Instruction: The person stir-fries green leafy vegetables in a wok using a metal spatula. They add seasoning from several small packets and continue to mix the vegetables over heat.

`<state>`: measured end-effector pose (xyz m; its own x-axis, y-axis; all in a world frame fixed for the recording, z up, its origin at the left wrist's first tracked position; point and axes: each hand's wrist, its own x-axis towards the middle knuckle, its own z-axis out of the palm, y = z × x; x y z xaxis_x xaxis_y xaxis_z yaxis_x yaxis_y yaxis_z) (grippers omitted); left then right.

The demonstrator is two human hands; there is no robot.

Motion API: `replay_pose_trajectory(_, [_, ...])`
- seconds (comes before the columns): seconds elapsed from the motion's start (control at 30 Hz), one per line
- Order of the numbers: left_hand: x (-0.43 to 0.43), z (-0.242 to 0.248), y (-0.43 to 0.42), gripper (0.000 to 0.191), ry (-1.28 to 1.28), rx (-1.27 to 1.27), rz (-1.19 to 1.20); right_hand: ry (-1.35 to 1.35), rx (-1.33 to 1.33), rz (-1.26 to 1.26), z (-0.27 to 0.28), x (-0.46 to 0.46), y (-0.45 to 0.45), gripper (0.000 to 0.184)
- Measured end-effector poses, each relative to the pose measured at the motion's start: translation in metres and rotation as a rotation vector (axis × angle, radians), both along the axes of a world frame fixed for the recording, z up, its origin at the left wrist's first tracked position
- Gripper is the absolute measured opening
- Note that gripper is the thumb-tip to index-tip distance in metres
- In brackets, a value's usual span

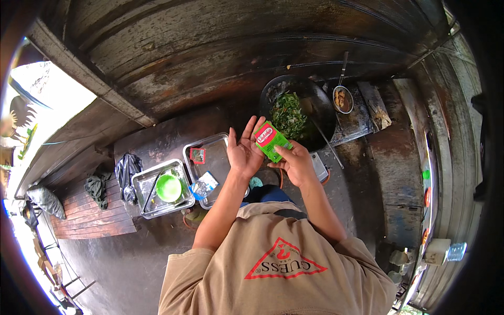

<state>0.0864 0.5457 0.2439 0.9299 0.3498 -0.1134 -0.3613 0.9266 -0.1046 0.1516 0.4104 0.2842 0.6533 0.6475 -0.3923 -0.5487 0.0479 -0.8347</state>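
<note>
My right hand [295, 163] grips a green and red seasoning packet [272, 139] by its lower end, thumb on its front. The packet slants over the fingers and edge of my left hand [248, 155]. That hand is held palm up with its fingers apart; whether a little powder lies in the palm I cannot tell. Just beyond both hands sits a large black wok [323, 100] holding chopped green leafy vegetables [289, 114]. A long-handled metal cooking utensil [327, 138] leans in the wok, its handle over the near rim.
A strainer [343, 100] with browned pieces lies right of the wok. To the left are two metal trays [189, 199], one with a green bowl [168, 188], the other with a red packet [197, 155] and a blue-white packet [204, 185]. A black plastic bag [128, 171] lies farther left.
</note>
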Motion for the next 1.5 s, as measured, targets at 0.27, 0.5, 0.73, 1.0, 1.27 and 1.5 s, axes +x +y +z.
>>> replay_pose_trajectory(0.27, [0.043,0.002,-0.047,0.054,-0.078,0.019,-0.131,-0.768,-0.467,0.319,0.065,0.045,-0.031,0.025])
replay_pose_trajectory(0.5, [0.069,-0.001,-0.07,0.045,-0.18,-0.033,-0.074,-1.099,-0.595,0.403,0.082,0.07,-0.042,0.021])
replay_pose_trajectory(0.73, [0.077,0.009,-0.075,0.05,-0.084,0.046,0.021,-1.043,-0.568,0.307,0.077,0.086,-0.045,0.026])
replay_pose_trajectory(1.0, [0.08,0.014,-0.067,0.05,-0.155,0.063,0.061,-1.145,-0.479,0.211,0.067,0.086,-0.034,0.022])
replay_pose_trajectory(1.27, [0.078,0.018,-0.058,0.042,-0.135,0.166,0.077,-1.183,-0.546,0.259,0.084,0.08,-0.022,0.024])
replay_pose_trajectory(1.5, [0.076,0.023,-0.054,0.045,-0.106,0.099,0.056,-1.321,-0.424,0.273,0.076,0.078,-0.016,0.023])
